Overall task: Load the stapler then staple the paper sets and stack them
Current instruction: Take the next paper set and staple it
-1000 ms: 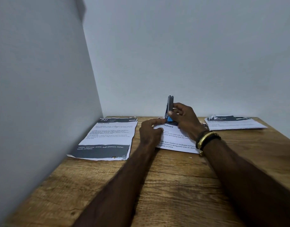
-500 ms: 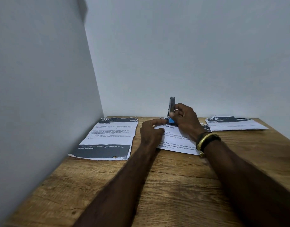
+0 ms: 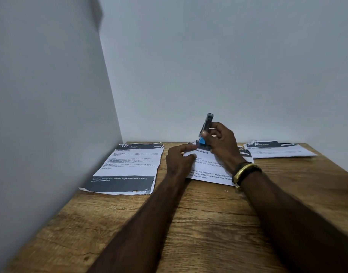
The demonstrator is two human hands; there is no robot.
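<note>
A small grey and blue stapler [image 3: 206, 127] stands hinged open at the far edge of the middle paper set [image 3: 208, 170], its top arm tilted upward. My right hand [image 3: 220, 142] grips the stapler's raised arm between thumb and fingers. My left hand [image 3: 179, 160] rests on the left side of the same paper set, index finger stretched toward the stapler's base, the other fingers curled. A second paper set [image 3: 127, 168] lies at the left by the wall. A third paper set [image 3: 277, 149] lies at the far right.
The wooden table [image 3: 208, 223] sits in a corner, with a grey wall [image 3: 41, 115] close on the left and another behind. A gold and black bangle [image 3: 245, 171] circles my right wrist.
The stapler's raised arm has tilted a little to the right and my right hand has shifted slightly on it. My left hand stays on the paper.
</note>
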